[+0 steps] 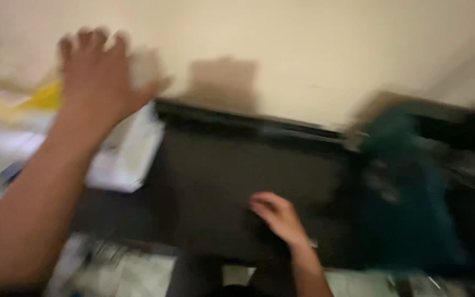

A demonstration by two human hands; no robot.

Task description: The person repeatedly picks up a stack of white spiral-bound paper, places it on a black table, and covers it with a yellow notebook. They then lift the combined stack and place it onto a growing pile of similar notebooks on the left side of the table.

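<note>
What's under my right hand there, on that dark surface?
The right hand rests on a dark flat surface, fingers curled. The picture is too blurred to tell whether anything lies beneath the palm. A teal cloth-like thing sits beside it.

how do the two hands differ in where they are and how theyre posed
The left hand is raised high with its fingers spread, close to a blurred pale object at the wall; the right hand is low, resting on the dark flat surface with its fingers curled. The left hand looks larger in the view, the right hand smaller. Both are bare and blurred, and whether either grips anything cannot be told.
</note>
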